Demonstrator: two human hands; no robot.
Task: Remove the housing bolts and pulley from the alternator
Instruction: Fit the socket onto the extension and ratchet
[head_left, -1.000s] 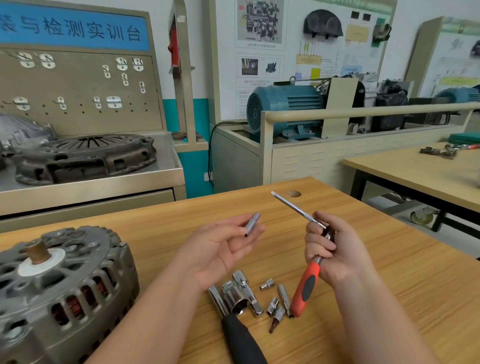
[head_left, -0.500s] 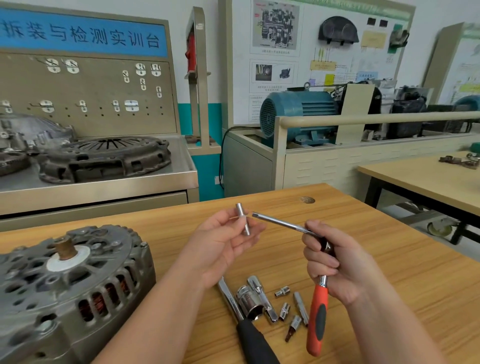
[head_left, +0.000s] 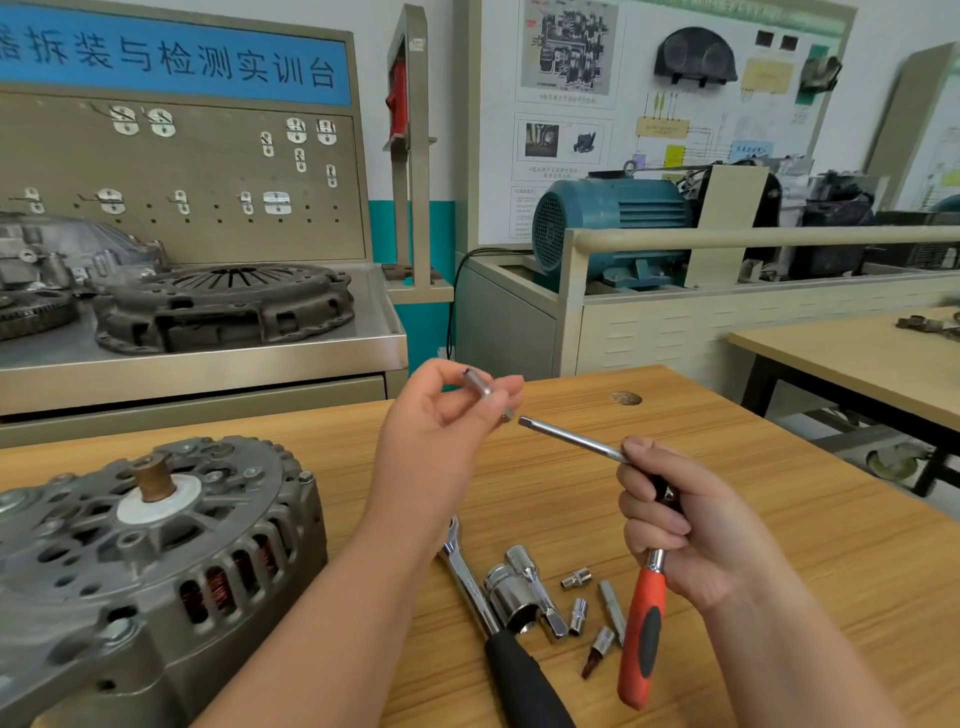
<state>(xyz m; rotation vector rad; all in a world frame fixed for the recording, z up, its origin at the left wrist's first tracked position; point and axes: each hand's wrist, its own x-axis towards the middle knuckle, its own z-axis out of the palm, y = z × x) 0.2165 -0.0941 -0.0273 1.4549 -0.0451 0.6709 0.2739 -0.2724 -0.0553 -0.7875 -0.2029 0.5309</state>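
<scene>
Pinching a slim socket (head_left: 480, 387) in left hand (head_left: 447, 415), gripping orange-handled ratchet (head_left: 641, 639) in right hand (head_left: 675, 525), its bar (head_left: 571, 441) aimed at ten o'clock; alternator (head_left: 145, 545) at eight.

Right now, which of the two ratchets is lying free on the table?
The black-handled ratchet, lying unheld beside the loose sockets. The orange-handled ratchet is gripped in the right hand, while the left hand pinches a small socket.

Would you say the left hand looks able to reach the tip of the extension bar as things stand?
Probably yes: the left hand, pinching a small socket, hangs beside the tip of the extension bar, with nothing between them.
</scene>
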